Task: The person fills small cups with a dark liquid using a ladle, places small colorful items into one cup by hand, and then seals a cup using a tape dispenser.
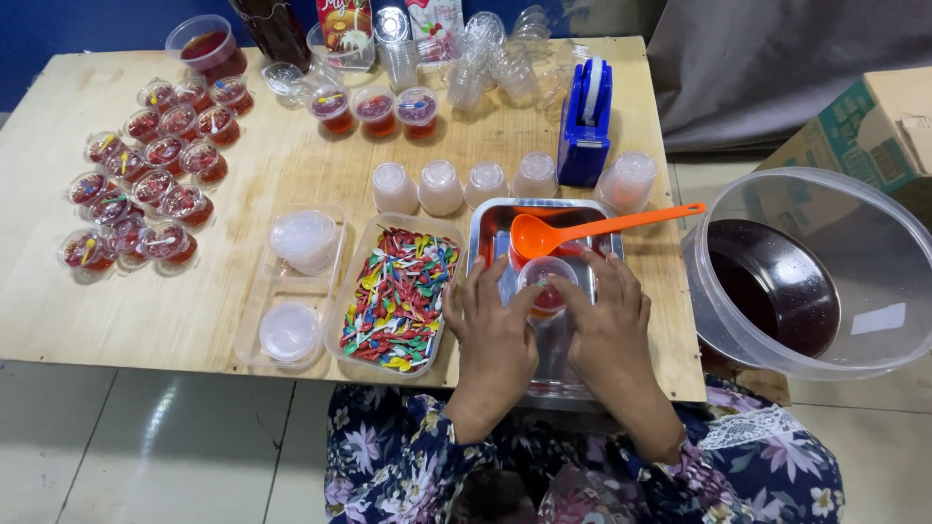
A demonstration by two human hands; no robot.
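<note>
Jelly cup (547, 283) pinched btwn both hands: left hand (493, 335) & right hand (610, 325) fingers clamped on lid, over steel tray (582, 209).

**Materials and finishes on the counter**

The counter (291, 175) is seen to be bare plywood, matt and pale, with visible grain. The tray (495, 218) is made of polished metal, shiny and reflective. The ladle (582, 231) is moulded from smooth orange plastic with a slight sheen. The small cup (547, 283), held between the left hand (495, 335) and the right hand (612, 330), is formed of thin clear plastic, glossy. The big bowl (854, 213) is made of clear, smooth plastic. The little spoons (398, 296) are seen as glossy coloured plastic. The tape dispenser (585, 131) is made of hard blue plastic. The box (874, 131) is matt cardboard. The dress (388, 466) is soft printed cloth.
</note>
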